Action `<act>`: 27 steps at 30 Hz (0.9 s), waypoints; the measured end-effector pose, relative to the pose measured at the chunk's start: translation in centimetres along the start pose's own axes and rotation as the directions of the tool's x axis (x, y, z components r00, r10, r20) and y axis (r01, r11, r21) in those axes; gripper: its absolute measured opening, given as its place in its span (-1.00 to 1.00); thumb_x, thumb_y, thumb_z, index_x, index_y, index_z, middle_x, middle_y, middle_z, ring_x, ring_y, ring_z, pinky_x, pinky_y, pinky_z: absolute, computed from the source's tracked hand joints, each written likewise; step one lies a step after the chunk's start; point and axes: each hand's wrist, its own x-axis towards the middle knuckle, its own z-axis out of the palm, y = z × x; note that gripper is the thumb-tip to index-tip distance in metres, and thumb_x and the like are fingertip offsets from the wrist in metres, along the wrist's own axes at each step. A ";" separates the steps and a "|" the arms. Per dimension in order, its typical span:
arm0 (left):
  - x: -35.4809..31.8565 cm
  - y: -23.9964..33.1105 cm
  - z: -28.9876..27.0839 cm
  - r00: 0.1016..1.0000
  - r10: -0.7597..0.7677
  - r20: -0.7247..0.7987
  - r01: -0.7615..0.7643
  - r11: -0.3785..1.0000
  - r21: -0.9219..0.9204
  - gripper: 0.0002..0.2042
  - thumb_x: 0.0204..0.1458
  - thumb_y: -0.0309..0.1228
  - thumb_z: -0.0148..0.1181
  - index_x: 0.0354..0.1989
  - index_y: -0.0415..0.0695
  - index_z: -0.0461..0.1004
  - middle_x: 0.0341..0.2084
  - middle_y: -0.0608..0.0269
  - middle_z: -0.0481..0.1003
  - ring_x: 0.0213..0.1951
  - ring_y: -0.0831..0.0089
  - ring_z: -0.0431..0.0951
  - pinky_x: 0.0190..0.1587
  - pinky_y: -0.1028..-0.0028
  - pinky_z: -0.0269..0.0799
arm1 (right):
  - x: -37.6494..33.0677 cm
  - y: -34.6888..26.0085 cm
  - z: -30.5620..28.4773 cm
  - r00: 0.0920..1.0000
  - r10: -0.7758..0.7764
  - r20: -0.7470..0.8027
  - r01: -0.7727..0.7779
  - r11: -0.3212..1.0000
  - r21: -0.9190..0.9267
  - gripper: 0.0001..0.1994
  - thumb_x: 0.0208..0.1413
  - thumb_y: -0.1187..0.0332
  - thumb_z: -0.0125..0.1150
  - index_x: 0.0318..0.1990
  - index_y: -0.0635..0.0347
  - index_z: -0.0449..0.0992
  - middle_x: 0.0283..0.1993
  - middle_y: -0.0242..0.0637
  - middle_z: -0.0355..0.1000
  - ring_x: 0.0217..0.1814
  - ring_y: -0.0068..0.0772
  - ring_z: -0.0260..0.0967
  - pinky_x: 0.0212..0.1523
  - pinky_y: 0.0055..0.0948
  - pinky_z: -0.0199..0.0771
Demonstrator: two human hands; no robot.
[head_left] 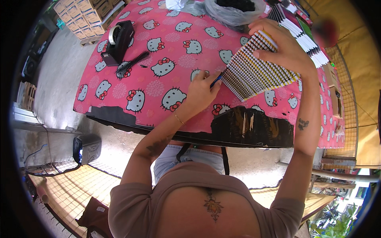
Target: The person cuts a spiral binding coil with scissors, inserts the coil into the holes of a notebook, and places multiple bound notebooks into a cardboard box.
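A stack of spiral-bound notebooks (254, 65) stands on the pink cartoon-cat tablecloth, its rows of dark coils and yellow-edged pages facing me. My right hand (287, 53) grips the stack from its far right side, thumb lying across the coils. At the stack's near left edge, my left hand (203, 91) is closed around a blue-handled tool (216, 80). The tool's dark tip touches or nearly touches the coil ends; its exact kind is too small to make out.
A black tape dispenser (117, 43) and a black bristly strip (133, 63) lie at the left. A clear plastic bag (234, 18) with black contents sits at the back. More notebooks (305, 41) are piled at right. Cartons (85, 20) stand beyond. The near table edge (254, 127) is torn.
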 end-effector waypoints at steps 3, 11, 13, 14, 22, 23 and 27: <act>0.6 -0.8 -1.0 0.704 -0.344 0.621 0.705 0.233 -0.670 -0.68 0.20 -0.21 0.09 -0.25 -0.29 0.50 -0.36 0.18 0.54 -0.39 0.35 0.60 -0.24 0.36 0.57 | -0.1 0.1 0.0 1.000 -0.003 0.000 0.003 1.000 0.004 -0.60 -0.06 0.26 0.39 -0.06 0.12 0.43 0.01 -0.24 0.42 0.12 -0.09 0.37 0.13 -0.22 0.33; 0.0 -0.5 -0.2 0.922 -0.281 0.268 0.371 0.840 -0.396 -0.71 0.22 -0.24 0.06 -0.17 -0.28 0.47 -0.38 0.17 0.54 -0.40 0.35 0.61 -0.27 0.34 0.58 | 0.0 0.1 0.1 1.000 -0.022 0.002 0.022 0.999 -0.026 -0.60 -0.06 0.26 0.39 -0.06 0.11 0.43 0.01 -0.24 0.42 0.11 -0.08 0.37 0.12 -0.22 0.33; -0.2 -0.3 0.0 0.963 -0.199 0.183 0.240 0.941 -0.237 -0.71 0.23 -0.26 0.05 -0.17 -0.29 0.46 -0.39 0.15 0.54 -0.40 0.33 0.61 -0.28 0.33 0.58 | 0.0 0.1 0.1 1.000 -0.020 -0.002 0.020 0.999 -0.031 -0.60 -0.06 0.27 0.39 -0.06 0.11 0.43 0.00 -0.24 0.42 0.11 -0.08 0.37 0.12 -0.22 0.33; -0.2 -0.4 -0.1 0.924 -0.278 0.264 0.364 0.852 -0.376 -0.72 0.22 -0.27 0.04 -0.17 -0.29 0.46 -0.39 0.14 0.54 -0.41 0.32 0.61 -0.29 0.34 0.58 | 0.0 0.1 0.1 1.000 -0.020 -0.004 0.020 0.999 -0.033 -0.60 -0.06 0.27 0.39 -0.06 0.11 0.43 0.00 -0.24 0.42 0.11 -0.08 0.37 0.12 -0.22 0.33; 0.6 -0.3 -1.0 0.611 -0.404 0.680 0.752 0.029 -0.659 -0.69 0.20 -0.25 -0.05 -0.22 -0.32 0.42 -0.41 0.08 0.53 -0.42 0.28 0.61 -0.30 0.33 0.61 | -0.1 0.1 0.0 1.000 -0.012 0.000 0.012 1.000 -0.021 -0.59 -0.08 0.27 0.39 -0.06 0.11 0.43 0.01 -0.24 0.42 0.12 -0.08 0.36 0.12 -0.21 0.33; 0.6 -0.4 -0.9 0.613 -0.401 0.681 0.751 0.030 -0.659 -0.68 0.19 -0.24 -0.06 -0.22 -0.32 0.41 -0.41 0.08 0.53 -0.42 0.28 0.61 -0.29 0.33 0.62 | -0.2 0.2 0.1 1.000 -0.010 -0.002 0.010 1.000 -0.023 -0.59 -0.08 0.27 0.39 -0.06 0.10 0.43 0.01 -0.24 0.42 0.12 -0.08 0.36 0.12 -0.21 0.33; 0.3 -1.3 -0.4 0.601 -0.390 0.698 0.763 0.019 -0.646 -0.70 0.22 -0.26 -0.03 -0.12 -0.29 0.39 -0.34 0.04 0.54 -0.37 0.24 0.62 -0.28 0.30 0.61 | -0.1 0.1 0.1 1.000 -0.020 -0.008 0.019 0.999 -0.030 -0.59 -0.08 0.26 0.39 -0.06 0.10 0.43 0.01 -0.25 0.42 0.12 -0.08 0.36 0.13 -0.21 0.32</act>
